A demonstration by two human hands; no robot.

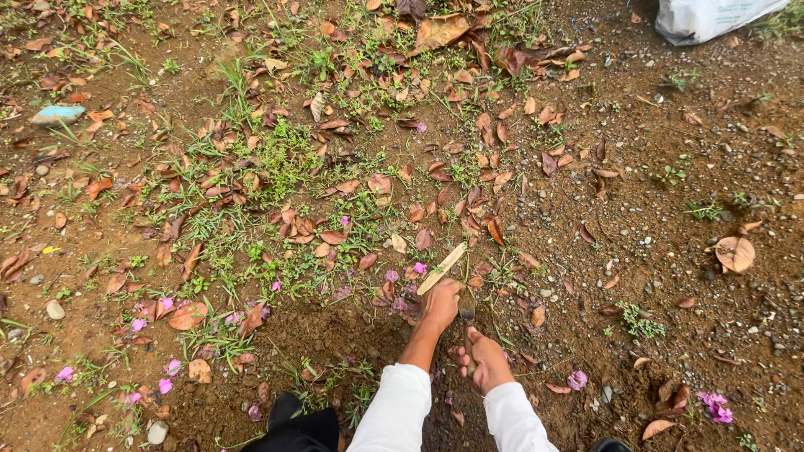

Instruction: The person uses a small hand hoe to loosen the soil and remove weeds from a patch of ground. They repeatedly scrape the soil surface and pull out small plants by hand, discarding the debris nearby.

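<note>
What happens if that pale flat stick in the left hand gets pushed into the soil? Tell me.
The pale flat stick looks thin and woody, so probably stiff but light. Being so slim, it may snap in the packed, gravelly soil. The left hand has its grip low, which should help.

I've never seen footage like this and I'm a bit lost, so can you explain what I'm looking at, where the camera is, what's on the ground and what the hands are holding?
There is no machine here: this is one picture from a camera worn on a person's head, looking down at their own two arms in white sleeves. The left hand grips a pale wooden stick-like handle that points up and away from the fingers; its working end is hidden, so I cannot say what tool it is. The right hand is curled just beside it, close to the soil; whether it holds anything is unclear. The ground is bare brown earth with patches of grass, many dry brown leaves and scattered pink petals. A white bag lies at the top right edge.
</note>
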